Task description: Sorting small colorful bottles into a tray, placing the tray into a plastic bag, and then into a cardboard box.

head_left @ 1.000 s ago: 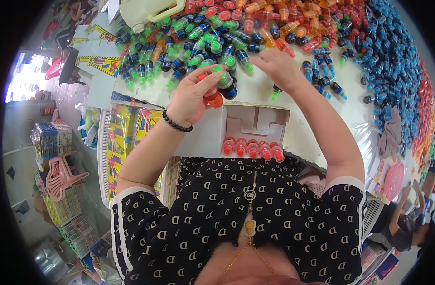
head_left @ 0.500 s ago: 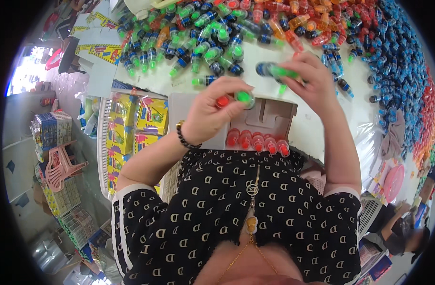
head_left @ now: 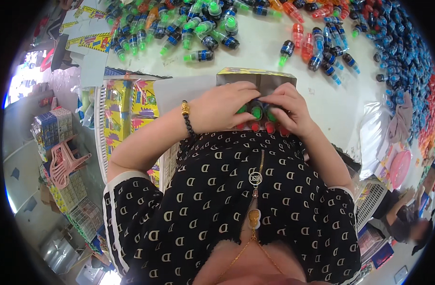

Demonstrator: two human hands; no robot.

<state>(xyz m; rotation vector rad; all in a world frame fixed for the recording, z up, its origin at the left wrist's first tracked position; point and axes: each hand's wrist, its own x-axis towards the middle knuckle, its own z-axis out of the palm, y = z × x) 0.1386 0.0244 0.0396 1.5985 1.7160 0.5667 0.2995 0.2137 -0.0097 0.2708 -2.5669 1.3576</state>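
Note:
A small open carton (head_left: 255,72) with a yellow-printed far flap lies in front of my body. A row of red-capped little bottles (head_left: 270,128) is along its near side, partly hidden by my hands. Over them sit several green-capped little bottles (head_left: 256,112). My left hand (head_left: 222,108) reaches in from the left, its fingers closed round a green-capped bottle at the row's left end. From the right, my right hand (head_left: 291,109) bends its fingers and thumb round another green-capped bottle. The fingertips of both hands nearly meet above the row, and the bottle bodies are mostly hidden.
Loose green-capped bottles (head_left: 198,56) are spread over the white table (head_left: 336,102) beyond the carton. Blue bottles (head_left: 400,47) pile up at the right, beside a grey cloth (head_left: 402,116). A white crate of yellow printed boxes (head_left: 116,102) stands left. Another person (head_left: 407,218) is at far right.
Both hands have come down and inward from above the table to the carton. The green-capped bottles they carried are now at the row of red-capped ones.

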